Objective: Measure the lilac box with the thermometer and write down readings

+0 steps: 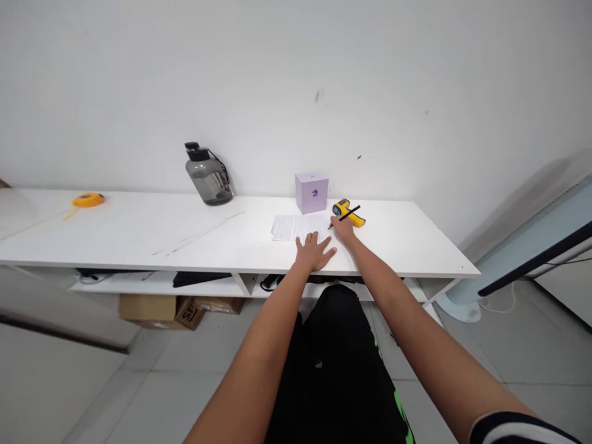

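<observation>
My left hand (314, 251) lies flat with fingers spread, its fingertips at the lower edge of a sheet of paper (291, 227) that bears rows of faint print or writing. In my right hand (342, 229) is a black pen (350, 213), its tip pointing down at the right side of the paper. Just behind that hand lies a yellow and black infrared thermometer (356, 219), partly covered by the pen. A light purple box (311, 193) stands upright behind the paper, near the wall.
The white table (222, 246) runs along the wall. A grey water bottle (209, 177) and an orange tape measure (88, 200) are to the left. Cardboard boxes (148, 310) sit below, under a lower shelf (157, 283). A tall pale blue unit (518, 246) stands at the right.
</observation>
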A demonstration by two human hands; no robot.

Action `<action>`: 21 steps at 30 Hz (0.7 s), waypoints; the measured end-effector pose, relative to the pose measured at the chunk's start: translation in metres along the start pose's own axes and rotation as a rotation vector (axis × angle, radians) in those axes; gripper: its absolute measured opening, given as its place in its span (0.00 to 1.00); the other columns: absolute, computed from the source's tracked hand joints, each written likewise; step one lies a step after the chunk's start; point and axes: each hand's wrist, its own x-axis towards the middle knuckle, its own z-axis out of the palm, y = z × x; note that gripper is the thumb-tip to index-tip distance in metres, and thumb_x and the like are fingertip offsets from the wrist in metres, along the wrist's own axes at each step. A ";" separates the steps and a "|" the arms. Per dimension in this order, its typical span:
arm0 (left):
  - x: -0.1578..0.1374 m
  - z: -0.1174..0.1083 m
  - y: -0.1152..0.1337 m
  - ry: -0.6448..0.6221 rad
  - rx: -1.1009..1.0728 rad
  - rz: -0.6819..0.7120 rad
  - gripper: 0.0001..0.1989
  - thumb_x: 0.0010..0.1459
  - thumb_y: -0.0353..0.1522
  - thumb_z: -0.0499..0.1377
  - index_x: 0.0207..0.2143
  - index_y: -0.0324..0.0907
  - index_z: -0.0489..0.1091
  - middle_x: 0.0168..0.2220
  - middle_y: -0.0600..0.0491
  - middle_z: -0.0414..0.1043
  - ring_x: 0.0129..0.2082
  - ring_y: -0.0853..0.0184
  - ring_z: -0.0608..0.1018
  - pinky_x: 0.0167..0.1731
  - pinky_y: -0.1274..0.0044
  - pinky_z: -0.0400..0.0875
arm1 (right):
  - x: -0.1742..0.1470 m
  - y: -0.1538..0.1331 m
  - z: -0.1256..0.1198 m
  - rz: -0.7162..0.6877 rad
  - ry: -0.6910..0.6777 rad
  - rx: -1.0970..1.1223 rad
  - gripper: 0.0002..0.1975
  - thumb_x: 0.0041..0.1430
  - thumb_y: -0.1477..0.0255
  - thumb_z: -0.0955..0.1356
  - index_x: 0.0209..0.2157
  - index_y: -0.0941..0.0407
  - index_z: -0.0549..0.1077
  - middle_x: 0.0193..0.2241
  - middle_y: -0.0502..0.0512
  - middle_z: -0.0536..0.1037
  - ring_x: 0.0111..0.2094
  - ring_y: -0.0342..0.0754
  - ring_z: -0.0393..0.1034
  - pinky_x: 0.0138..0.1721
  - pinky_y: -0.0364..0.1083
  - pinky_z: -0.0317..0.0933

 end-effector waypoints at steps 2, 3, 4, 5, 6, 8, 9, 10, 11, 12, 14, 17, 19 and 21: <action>-0.001 -0.001 0.000 0.003 0.004 -0.005 0.34 0.62 0.56 0.37 0.67 0.58 0.53 0.72 0.48 0.43 0.71 0.51 0.47 0.64 0.46 0.36 | 0.001 -0.001 0.001 0.001 0.034 0.012 0.14 0.55 0.66 0.63 0.18 0.54 0.69 0.22 0.52 0.75 0.31 0.49 0.70 0.40 0.47 0.65; -0.001 -0.001 -0.001 0.006 0.004 -0.001 0.34 0.63 0.56 0.37 0.67 0.58 0.53 0.72 0.48 0.43 0.71 0.52 0.47 0.64 0.46 0.36 | 0.001 -0.001 0.001 0.000 0.045 0.015 0.15 0.56 0.65 0.63 0.18 0.53 0.69 0.23 0.52 0.75 0.32 0.49 0.71 0.41 0.47 0.65; -0.001 -0.001 -0.001 0.011 0.003 0.004 0.34 0.63 0.56 0.37 0.67 0.58 0.53 0.72 0.48 0.43 0.71 0.52 0.47 0.64 0.47 0.36 | 0.000 -0.001 0.002 0.004 0.052 0.013 0.16 0.58 0.62 0.63 0.19 0.53 0.69 0.24 0.52 0.76 0.33 0.49 0.72 0.42 0.47 0.65; -0.001 -0.001 -0.001 0.016 0.001 0.007 0.34 0.62 0.56 0.37 0.67 0.58 0.53 0.72 0.48 0.44 0.71 0.52 0.47 0.64 0.47 0.36 | 0.000 -0.001 0.002 0.012 0.053 0.005 0.18 0.59 0.60 0.63 0.20 0.53 0.70 0.25 0.53 0.76 0.34 0.49 0.72 0.43 0.47 0.65; 0.000 -0.001 -0.001 0.019 -0.003 0.008 0.34 0.62 0.56 0.37 0.67 0.59 0.54 0.72 0.48 0.44 0.71 0.52 0.47 0.64 0.48 0.37 | 0.000 -0.002 0.003 0.023 0.049 -0.006 0.19 0.60 0.58 0.62 0.20 0.53 0.70 0.26 0.53 0.77 0.34 0.49 0.72 0.44 0.48 0.64; 0.001 0.000 -0.001 0.024 -0.009 0.003 0.34 0.62 0.56 0.38 0.67 0.59 0.54 0.72 0.48 0.44 0.71 0.52 0.48 0.65 0.48 0.37 | 0.001 -0.002 0.003 0.030 0.021 -0.035 0.21 0.61 0.54 0.62 0.23 0.53 0.72 0.29 0.54 0.78 0.36 0.49 0.72 0.45 0.48 0.64; 0.002 0.000 -0.001 0.024 -0.011 0.000 0.34 0.62 0.57 0.38 0.66 0.59 0.55 0.72 0.48 0.45 0.71 0.52 0.48 0.65 0.49 0.37 | 0.002 -0.002 0.003 0.021 0.004 -0.050 0.21 0.61 0.54 0.62 0.25 0.53 0.73 0.30 0.54 0.79 0.37 0.50 0.72 0.46 0.48 0.64; 0.002 0.001 -0.001 0.024 -0.014 -0.001 0.34 0.62 0.57 0.39 0.66 0.59 0.55 0.72 0.49 0.45 0.71 0.52 0.48 0.65 0.49 0.37 | 0.004 -0.002 0.003 0.004 -0.009 -0.061 0.21 0.62 0.54 0.62 0.26 0.53 0.73 0.32 0.54 0.79 0.39 0.50 0.72 0.46 0.48 0.64; 0.003 0.001 -0.001 0.024 -0.020 -0.001 0.34 0.62 0.57 0.39 0.66 0.59 0.55 0.72 0.49 0.45 0.71 0.52 0.48 0.65 0.49 0.37 | 0.006 -0.001 0.003 -0.023 -0.018 -0.075 0.20 0.62 0.54 0.61 0.28 0.53 0.74 0.33 0.54 0.79 0.40 0.50 0.72 0.47 0.48 0.64; 0.004 0.001 -0.001 0.024 -0.027 0.000 0.35 0.62 0.57 0.39 0.67 0.59 0.55 0.72 0.50 0.44 0.71 0.52 0.47 0.65 0.49 0.36 | 0.008 0.000 0.002 -0.064 -0.028 -0.094 0.19 0.63 0.56 0.61 0.29 0.53 0.74 0.34 0.55 0.79 0.41 0.50 0.71 0.47 0.48 0.63; 0.005 0.001 -0.001 0.019 -0.040 0.001 0.35 0.61 0.57 0.39 0.67 0.58 0.54 0.72 0.50 0.44 0.71 0.52 0.46 0.65 0.49 0.35 | 0.011 0.002 0.003 -0.159 -0.050 -0.133 0.16 0.63 0.60 0.61 0.34 0.54 0.74 0.38 0.56 0.78 0.44 0.50 0.70 0.49 0.48 0.63; 0.004 0.001 -0.002 0.015 -0.051 0.003 0.35 0.61 0.57 0.40 0.67 0.57 0.54 0.72 0.50 0.44 0.71 0.52 0.46 0.65 0.49 0.35 | 0.015 0.004 0.005 -0.244 -0.112 -0.189 0.15 0.62 0.67 0.61 0.45 0.55 0.73 0.45 0.58 0.77 0.49 0.51 0.68 0.52 0.49 0.62; 0.003 0.001 -0.002 0.034 -0.070 0.001 0.34 0.61 0.56 0.43 0.66 0.56 0.56 0.71 0.49 0.46 0.71 0.52 0.48 0.66 0.49 0.36 | 0.015 0.003 0.008 -0.224 -0.154 -0.260 0.18 0.61 0.71 0.60 0.51 0.55 0.70 0.46 0.59 0.77 0.49 0.53 0.69 0.52 0.50 0.62; 0.002 0.000 -0.003 0.083 -0.117 -0.025 0.31 0.62 0.54 0.45 0.64 0.53 0.60 0.70 0.49 0.51 0.70 0.55 0.52 0.66 0.51 0.39 | 0.017 0.002 0.011 -0.206 -0.179 -0.328 0.20 0.61 0.74 0.59 0.53 0.56 0.69 0.47 0.61 0.77 0.49 0.55 0.70 0.52 0.52 0.63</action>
